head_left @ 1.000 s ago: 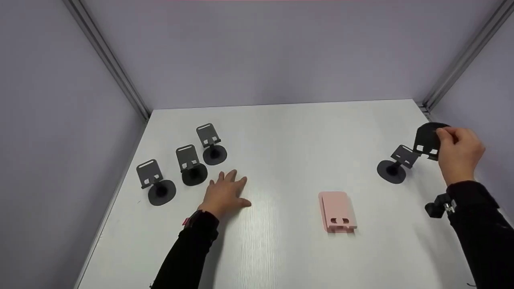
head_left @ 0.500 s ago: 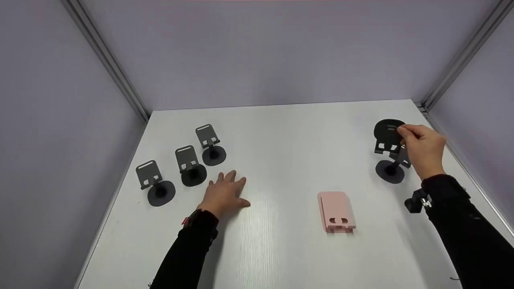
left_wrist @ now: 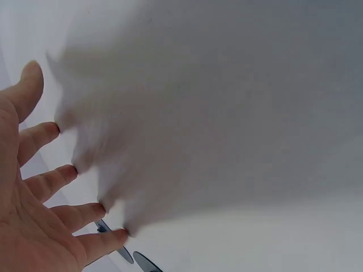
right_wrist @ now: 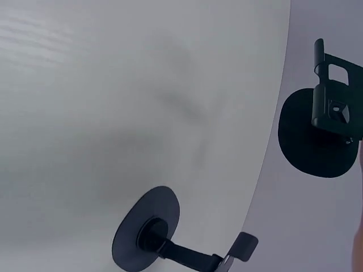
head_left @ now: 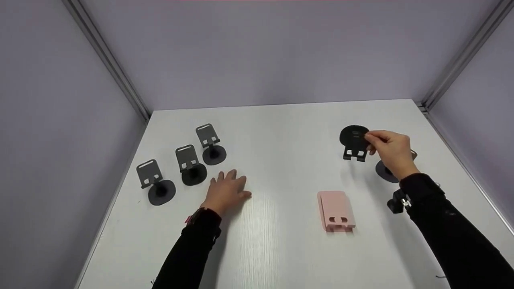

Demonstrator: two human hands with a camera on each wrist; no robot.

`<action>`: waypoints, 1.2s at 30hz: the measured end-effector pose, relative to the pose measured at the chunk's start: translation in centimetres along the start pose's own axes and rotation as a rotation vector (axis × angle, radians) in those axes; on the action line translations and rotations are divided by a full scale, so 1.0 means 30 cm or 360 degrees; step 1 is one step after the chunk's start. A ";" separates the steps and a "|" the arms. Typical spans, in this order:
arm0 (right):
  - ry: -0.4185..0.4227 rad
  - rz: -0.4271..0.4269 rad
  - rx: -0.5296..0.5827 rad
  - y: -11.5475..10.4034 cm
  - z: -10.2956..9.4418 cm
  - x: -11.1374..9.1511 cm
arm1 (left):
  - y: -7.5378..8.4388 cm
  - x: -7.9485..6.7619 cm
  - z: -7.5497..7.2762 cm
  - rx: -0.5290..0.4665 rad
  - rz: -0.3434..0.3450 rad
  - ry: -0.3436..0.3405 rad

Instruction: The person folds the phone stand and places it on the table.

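Note:
My right hand (head_left: pixel 392 152) pinches a black phone stand (head_left: pixel 353 138) by its edge, above the right side of the white table. The round base and the slotted plate of this stand lie close together; the right wrist view shows its hinge (right_wrist: pixel 334 110) too. Behind that hand, partly hidden, an unfolded dark phone stand (head_left: pixel 384 171) rests on the table. With fingers spread, my left hand (head_left: pixel 225 194) rests its fingertips on the tabletop, holding nothing. To its left are three unfolded grey phone stands: near (head_left: pixel 162 192), middle (head_left: pixel 187 156) and far (head_left: pixel 214 154).
A pink folded phone stand (head_left: pixel 337 208) lies on the table (head_left: pixel 281 249) between the two hands, nearer the front. Pale walls (head_left: pixel 281 52) enclose the table at the back and on both sides.
My right hand has carried the black phone stand leftward from the far right, past the unfolded stand, which its hand now partly covers. My left hand has stayed in nearly the same place.

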State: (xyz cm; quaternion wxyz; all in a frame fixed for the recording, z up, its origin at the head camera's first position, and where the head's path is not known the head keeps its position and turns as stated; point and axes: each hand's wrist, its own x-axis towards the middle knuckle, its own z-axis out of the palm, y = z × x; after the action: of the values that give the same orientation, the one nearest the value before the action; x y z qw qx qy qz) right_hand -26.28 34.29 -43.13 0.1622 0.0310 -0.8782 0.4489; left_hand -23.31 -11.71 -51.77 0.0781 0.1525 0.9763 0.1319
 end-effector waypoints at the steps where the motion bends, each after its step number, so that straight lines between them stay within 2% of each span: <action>1: -0.0031 -0.0005 0.0015 -0.008 0.012 -0.002 | 0.004 0.003 0.001 0.0008 0.0009 0.0020; 9: -0.0267 -0.0039 0.0152 -0.085 0.094 -0.022 | 0.057 0.039 -0.010 -0.0053 0.0157 0.0081; 13: -0.0356 -0.0056 0.0193 -0.087 0.127 -0.022 | 0.093 0.068 -0.015 -0.0195 0.0210 0.0064; 19: -0.0488 -0.0078 0.0321 -0.099 0.171 -0.029 | 0.162 0.106 -0.022 -0.0525 0.0174 -0.0005; 25: -0.0622 -0.0087 0.0465 -0.132 0.210 -0.043 | 0.217 0.140 -0.013 -0.0776 0.0140 -0.0048; 36: -0.0830 -0.0107 0.0569 -0.151 0.247 -0.064 | 0.261 0.166 -0.016 -0.1030 0.0146 -0.0025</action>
State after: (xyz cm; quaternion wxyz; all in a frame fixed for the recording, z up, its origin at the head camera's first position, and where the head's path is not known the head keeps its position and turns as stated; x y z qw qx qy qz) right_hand -25.46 25.50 -44.26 -0.0616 0.2019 -0.7959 0.5675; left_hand -25.91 -3.04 -49.65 0.1241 0.1648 0.8752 0.4375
